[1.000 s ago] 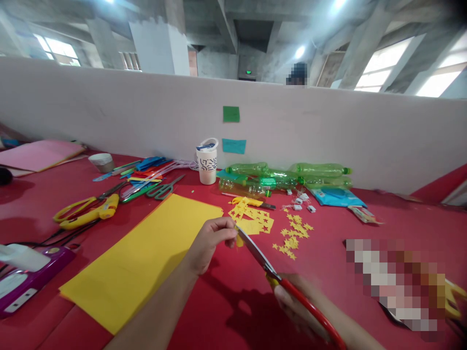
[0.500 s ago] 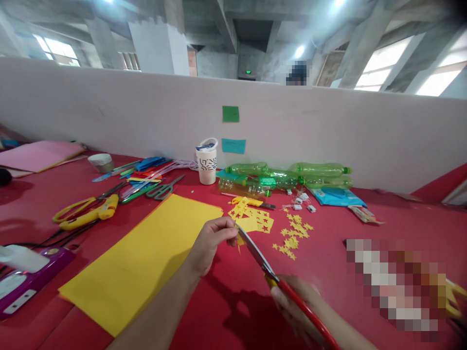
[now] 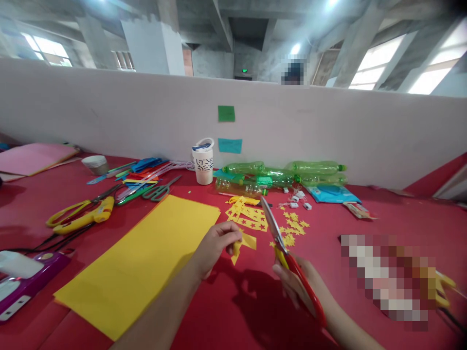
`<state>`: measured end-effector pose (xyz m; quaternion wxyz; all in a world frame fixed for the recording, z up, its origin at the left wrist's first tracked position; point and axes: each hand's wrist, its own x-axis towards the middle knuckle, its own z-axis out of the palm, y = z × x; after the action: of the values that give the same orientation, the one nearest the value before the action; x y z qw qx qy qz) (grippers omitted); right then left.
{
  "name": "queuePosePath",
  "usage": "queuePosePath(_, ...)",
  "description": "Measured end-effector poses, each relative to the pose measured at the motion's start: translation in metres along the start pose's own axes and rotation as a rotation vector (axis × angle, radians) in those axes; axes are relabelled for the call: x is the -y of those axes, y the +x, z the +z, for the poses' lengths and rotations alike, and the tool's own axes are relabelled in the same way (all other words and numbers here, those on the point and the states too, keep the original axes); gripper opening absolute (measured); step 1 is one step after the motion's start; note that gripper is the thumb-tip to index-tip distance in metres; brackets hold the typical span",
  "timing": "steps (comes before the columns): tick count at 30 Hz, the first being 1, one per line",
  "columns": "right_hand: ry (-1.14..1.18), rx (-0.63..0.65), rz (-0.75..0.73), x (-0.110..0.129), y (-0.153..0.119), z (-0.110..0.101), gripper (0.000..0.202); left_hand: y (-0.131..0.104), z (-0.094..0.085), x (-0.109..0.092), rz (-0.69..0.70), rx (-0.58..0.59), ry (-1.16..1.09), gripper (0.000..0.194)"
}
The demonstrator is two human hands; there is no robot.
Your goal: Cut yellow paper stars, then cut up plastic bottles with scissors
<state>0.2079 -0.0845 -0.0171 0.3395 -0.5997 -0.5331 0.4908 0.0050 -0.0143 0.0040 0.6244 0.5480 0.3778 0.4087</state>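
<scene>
My left hand (image 3: 217, 248) is closed, its thumb and fingertips pinching a small piece of yellow paper (image 3: 249, 241) that juts out beyond them. In my right hand (image 3: 310, 282) is a pair of scissors (image 3: 276, 232) with red and yellow handles. Its blades look nearly closed and point up and away, apart from the paper. Just beyond my hands lie yellow paper strips (image 3: 251, 224) with star-shaped holes. Several small yellow paper stars (image 3: 292, 224) are scattered to the right of them. A stack of yellow sheets (image 3: 146, 257) lies by my left forearm.
Green plastic bottles (image 3: 279, 177) lie along the white partition, near a patterned cup (image 3: 203, 165). To the left are yellow-handled shears (image 3: 69, 214), a yellow glue gun (image 3: 91, 216), green scissors (image 3: 160, 192) and a purple power strip (image 3: 40, 279). A blue packet (image 3: 333, 194) lies at the right.
The scissors have moved away from my left fingers, turning more upright. My left hand has shifted slightly toward me, and more of the yellow paper shows. The view has turned slightly right.
</scene>
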Motion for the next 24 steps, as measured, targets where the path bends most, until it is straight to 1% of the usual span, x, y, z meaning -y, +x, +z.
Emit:
queuePosePath(4,0.028,-0.064,-0.063,0.009,0.004,-0.004,0.034,-0.002,0.015,0.01,-0.079,0.116,0.111,0.018)
queuePosePath(8,-0.054,-0.037,-0.045,0.016,0.004,-0.001,0.029,-0.008,0.031,0.019,-0.126,0.221,0.179,0.015)
queuePosePath(12,-0.108,-0.016,-0.026,0.016,0.006,0.006,0.02,-0.011,0.038,0.021,-0.109,0.222,0.209,0.012)
queuePosePath(15,-0.158,-0.039,-0.034,0.013,0.01,0.003,0.014,-0.011,0.036,0.02,-0.108,0.211,0.216,0.013)
queuePosePath(17,-0.196,-0.087,-0.036,0.01,0.017,-0.007,0.012,-0.01,0.033,0.018,-0.096,0.208,0.226,0.012)
queuePosePath(20,-0.268,-0.184,-0.023,0.001,0.032,-0.03,0.011,-0.009,0.028,0.018,-0.051,0.189,0.21,0.008)
queuePosePath(24,-0.394,-0.288,0.017,-0.014,0.05,-0.06,0.011,-0.007,0.022,0.019,-0.068,0.166,0.11,0.012)
